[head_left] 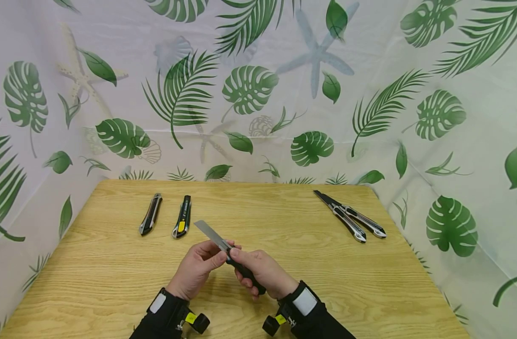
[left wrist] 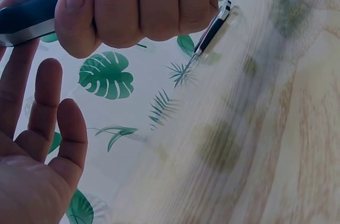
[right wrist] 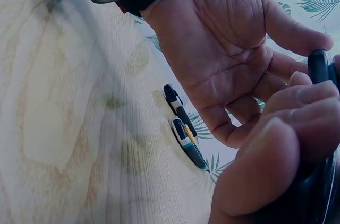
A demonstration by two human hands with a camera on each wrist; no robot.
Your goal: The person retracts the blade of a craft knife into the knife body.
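My right hand (head_left: 266, 273) grips the black handle of a utility knife (head_left: 246, 272), its thumb lying along the top. The knife's wide silver blade (head_left: 209, 233) is out and points up and to the left. My left hand (head_left: 194, 270) pinches the front of the handle, near the base of the blade, between thumb and fingers. In the left wrist view, the right hand's curled fingers (left wrist: 138, 6) wrap the handle, and the left hand's other fingers (left wrist: 45, 102) stand loosely bent. The right wrist view shows the left thumb against the knife's black end (right wrist: 319, 67).
On the wooden table (head_left: 122, 273), a grey-black utility knife (head_left: 150, 214) and one with a yellow slider (head_left: 182, 217) lie at the back left. Two silver-black knives (head_left: 347, 221) cross at the back right, dark blade out. A leaf-patterned cloth (head_left: 258, 136) surrounds the table.
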